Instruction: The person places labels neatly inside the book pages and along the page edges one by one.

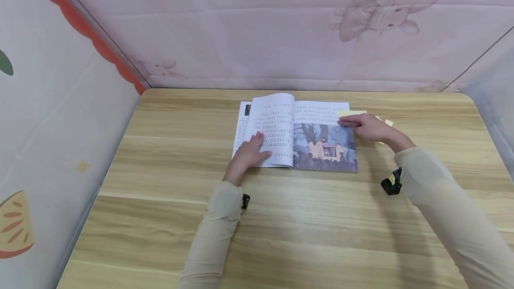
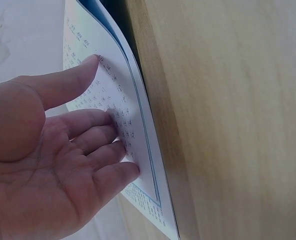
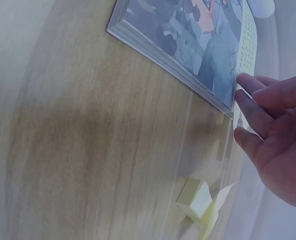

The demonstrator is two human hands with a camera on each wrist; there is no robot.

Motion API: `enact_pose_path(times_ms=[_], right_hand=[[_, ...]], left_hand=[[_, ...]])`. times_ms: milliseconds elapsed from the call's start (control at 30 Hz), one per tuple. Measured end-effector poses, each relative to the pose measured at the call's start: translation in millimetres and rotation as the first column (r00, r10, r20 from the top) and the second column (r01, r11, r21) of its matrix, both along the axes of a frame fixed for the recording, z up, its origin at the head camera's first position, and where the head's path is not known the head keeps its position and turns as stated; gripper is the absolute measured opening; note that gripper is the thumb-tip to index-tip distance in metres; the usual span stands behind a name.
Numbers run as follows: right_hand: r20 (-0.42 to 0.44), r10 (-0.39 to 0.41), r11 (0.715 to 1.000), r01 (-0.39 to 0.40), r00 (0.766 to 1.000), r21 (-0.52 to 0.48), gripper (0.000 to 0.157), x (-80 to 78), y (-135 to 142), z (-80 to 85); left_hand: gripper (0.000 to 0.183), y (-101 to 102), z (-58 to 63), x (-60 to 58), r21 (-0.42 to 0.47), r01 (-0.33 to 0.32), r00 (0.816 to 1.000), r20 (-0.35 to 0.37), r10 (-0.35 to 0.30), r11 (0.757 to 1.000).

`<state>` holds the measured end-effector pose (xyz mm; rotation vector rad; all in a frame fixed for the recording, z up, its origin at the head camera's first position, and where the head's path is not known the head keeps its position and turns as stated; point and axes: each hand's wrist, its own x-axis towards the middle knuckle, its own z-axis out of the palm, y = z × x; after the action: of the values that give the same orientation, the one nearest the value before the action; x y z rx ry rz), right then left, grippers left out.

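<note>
An open book lies on the table, its left page [image 1: 277,124] printed with lines of text and bulging upward toward the spine. The right page [image 1: 325,146] carries text above a dark picture with trees. My left hand [image 1: 250,151] rests on the left page, its fingertips touching the paper and the thumb spread apart in the left wrist view. A pale yellow sticky note [image 1: 354,113] sticks out past the right page's outer edge near the top. My right hand [image 1: 370,128] presses there with extended fingers, just below the note.
A small block of yellow sticky notes [image 3: 195,199] with a loose slip [image 3: 218,206] beside it stands on the table right of the book, partly behind my right hand in the head view. A pink patterned wall [image 1: 261,48] rises behind the table's back edge.
</note>
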<state>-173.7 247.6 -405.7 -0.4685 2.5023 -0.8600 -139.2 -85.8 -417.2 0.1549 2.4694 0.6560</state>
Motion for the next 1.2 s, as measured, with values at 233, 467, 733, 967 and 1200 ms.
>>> enact_pose_path(times_ms=[233,467,733,967,1200], right_hand=[[0.019,-0.026,0.999,0.027,0.999,-0.029,0.047,0.4,1.5,4.4],[0.054,-0.076,0.996,0.079,0.996,-0.043,0.053,-1.8,-2.5,7.2],[0.068,-0.038,0.999,0.039,0.997,-0.011,0.057,-0.8,1.5,4.9],[0.04,-0.1,0.994,0.098,0.994,0.048,0.058,-2.4,9.2,6.2],[0.048,-0.043,0.998,0.045,0.998,-0.033,0.056,0.3,3.0,2.9]], left_hand=[[0.065,-0.3,0.1,-0.5,-0.008,0.005,1.0,0.0,-0.005,1.0],[0.065,-0.6,1.5,-0.8,-0.003,0.003,1.0,0.007,-0.003,1.0],[0.065,-0.4,3.7,-0.4,-0.003,-0.005,1.0,0.018,0.006,1.0],[0.065,-0.6,2.6,-1.3,-0.008,0.003,1.0,0.014,-0.003,1.0],[0.065,-0.5,2.0,-0.9,0.001,0.003,1.0,0.014,-0.003,1.0]])
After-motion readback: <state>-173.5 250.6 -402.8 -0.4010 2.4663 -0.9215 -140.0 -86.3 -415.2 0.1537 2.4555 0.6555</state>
